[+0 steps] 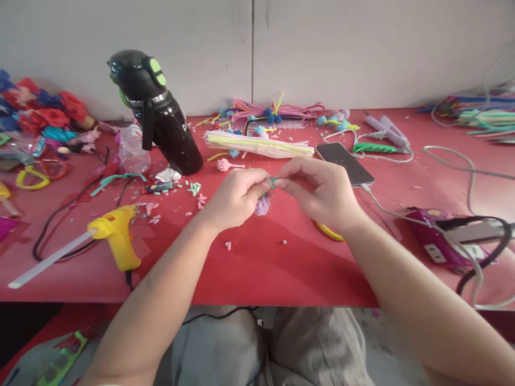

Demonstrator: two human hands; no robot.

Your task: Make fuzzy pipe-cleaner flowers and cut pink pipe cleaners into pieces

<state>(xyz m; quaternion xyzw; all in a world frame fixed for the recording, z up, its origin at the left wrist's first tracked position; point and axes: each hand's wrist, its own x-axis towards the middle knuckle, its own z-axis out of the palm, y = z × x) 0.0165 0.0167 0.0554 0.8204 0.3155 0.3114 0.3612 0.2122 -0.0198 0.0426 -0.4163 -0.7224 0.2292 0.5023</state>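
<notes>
Grey trousers (281, 348) at the bottom edge, nearest us, then the red table (261, 268). Above its middle our 2 hands meet. Left hand (235, 198) is pinched shut on a lilac pompom (263, 205), which hangs just under the fingers, clear of the tabletop. Right hand (317, 193) has fingertips pressed together on a short green pipe-cleaner stem (273, 181) where it comes out of the pompom; both grips are clamped on the 1 piece.

We judge the step in hand is fixing or twisting the stem onto the pompom. Next move seems to call for a steady left pinch while the right fingertips turn the wire, small and close.

Placing things from the pompom: yellow glue gun (116, 236) well to the left, its clear stick pointing left; black bottle (161, 115) behind-left; bundle of straws (257, 145) behind; phone (345, 163) behind-right; yellow ring (330, 231) just right, partly under our wrist.
</notes>
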